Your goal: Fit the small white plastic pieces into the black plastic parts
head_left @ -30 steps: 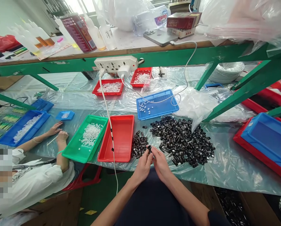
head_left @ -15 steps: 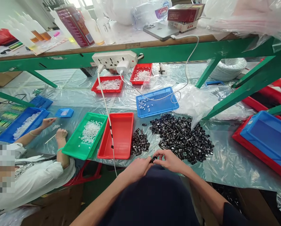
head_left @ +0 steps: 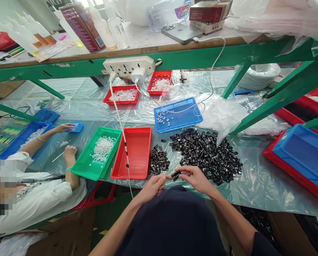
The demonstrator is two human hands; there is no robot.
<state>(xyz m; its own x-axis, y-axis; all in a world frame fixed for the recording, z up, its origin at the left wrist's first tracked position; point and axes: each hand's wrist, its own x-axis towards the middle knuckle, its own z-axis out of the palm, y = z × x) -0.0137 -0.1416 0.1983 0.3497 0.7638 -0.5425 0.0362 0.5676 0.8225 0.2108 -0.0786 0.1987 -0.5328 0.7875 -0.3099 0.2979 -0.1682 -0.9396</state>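
My right hand (head_left: 194, 177) pinches a small glossy black plastic piece (head_left: 176, 175) between thumb and fingers, just in front of my body at the table's front edge. My left hand (head_left: 155, 185) is beside it with curled fingers; its index finger points at the black piece and reaches its left end. Whether anything sits inside those curled fingers is hidden. Beyond my right hand lies a large heap of similar black pieces (head_left: 209, 153). A smaller pile of black pieces (head_left: 159, 160) lies beyond my left hand, against a red tray (head_left: 134, 153).
Left of the red tray stands a green tray (head_left: 81, 167) with white bits. A blue tray (head_left: 178, 124) sits behind the heaps. A white cable (head_left: 118, 117) hangs from the power strip (head_left: 129, 67) across the red tray. A co-worker's hand (head_left: 65, 127) is at far left.
My hands have drawn slightly apart, and the black piece shows more clearly in my right hand. My left index finger has stretched out. The co-worker's far hand has moved right to a small blue tray.
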